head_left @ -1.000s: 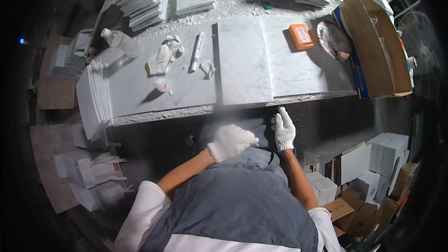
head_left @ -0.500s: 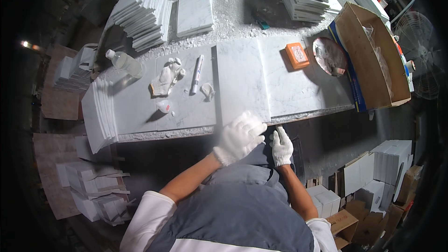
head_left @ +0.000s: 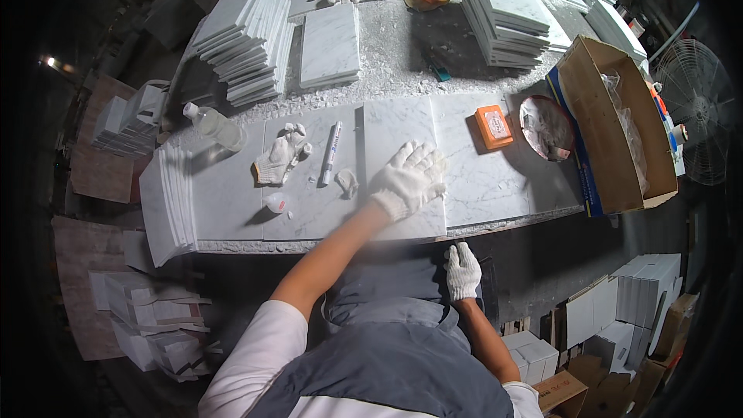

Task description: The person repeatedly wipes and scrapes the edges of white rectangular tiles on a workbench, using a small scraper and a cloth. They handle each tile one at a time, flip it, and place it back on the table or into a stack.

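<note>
My left hand (head_left: 410,178), in a white knit glove, lies flat with fingers spread on a pale veined marble tile (head_left: 398,120). This tile sits raised above the tiles on either side, and my fingertips reach its right edge. Just below the table's front edge is my right hand (head_left: 463,271), gloved too. Its fingers are curled, and anything inside them is hidden. Left of the tile lie a white marker pen (head_left: 331,155), a crumpled spare glove (head_left: 282,156), a small scrap (head_left: 347,183) and a little clear cup (head_left: 275,203).
A clear bottle (head_left: 218,128) lies at left beside leaning tiles (head_left: 172,201). At right are an orange block (head_left: 493,127), a round dish (head_left: 534,108) and a long cardboard box (head_left: 576,116). Tile stacks (head_left: 248,39) stand behind, amid white rubble. A fan (head_left: 699,104) is far right.
My left hand has moved forward and slightly right from the tile's front edge onto its surface, fingers now spread. My right hand stays below the table edge. The view has tilted up a little.
</note>
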Tool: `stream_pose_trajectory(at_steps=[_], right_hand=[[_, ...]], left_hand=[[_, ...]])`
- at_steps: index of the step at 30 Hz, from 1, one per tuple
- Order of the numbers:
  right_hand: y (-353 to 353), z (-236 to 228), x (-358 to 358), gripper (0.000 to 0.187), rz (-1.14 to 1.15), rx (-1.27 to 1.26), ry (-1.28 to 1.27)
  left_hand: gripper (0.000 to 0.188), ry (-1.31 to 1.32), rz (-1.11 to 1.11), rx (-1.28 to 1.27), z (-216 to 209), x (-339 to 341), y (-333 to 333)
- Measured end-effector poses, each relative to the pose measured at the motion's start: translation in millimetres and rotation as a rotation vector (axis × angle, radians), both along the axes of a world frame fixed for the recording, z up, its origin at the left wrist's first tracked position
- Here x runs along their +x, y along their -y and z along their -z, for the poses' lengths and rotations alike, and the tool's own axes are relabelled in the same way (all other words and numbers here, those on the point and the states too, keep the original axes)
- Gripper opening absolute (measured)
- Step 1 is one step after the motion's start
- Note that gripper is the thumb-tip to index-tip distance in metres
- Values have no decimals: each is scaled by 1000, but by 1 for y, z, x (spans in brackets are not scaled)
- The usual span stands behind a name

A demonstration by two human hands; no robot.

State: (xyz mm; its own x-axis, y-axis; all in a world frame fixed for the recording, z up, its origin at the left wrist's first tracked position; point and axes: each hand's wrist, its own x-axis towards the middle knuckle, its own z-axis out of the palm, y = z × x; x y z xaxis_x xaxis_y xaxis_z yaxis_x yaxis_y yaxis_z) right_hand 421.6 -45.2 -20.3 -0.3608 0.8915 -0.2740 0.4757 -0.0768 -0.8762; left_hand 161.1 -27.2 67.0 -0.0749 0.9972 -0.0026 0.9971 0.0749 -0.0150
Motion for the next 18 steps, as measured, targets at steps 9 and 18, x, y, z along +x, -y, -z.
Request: stream_pose_trajectory(at_steps=[9, 18], right_hand=[[-2, 24, 9, 13, -74, 177, 105], [-4, 15, 7, 21, -87, -41, 33]], left_hand=[[64, 13, 69, 13, -8, 18, 14], [69, 247, -340, 141, 12, -53, 25]])
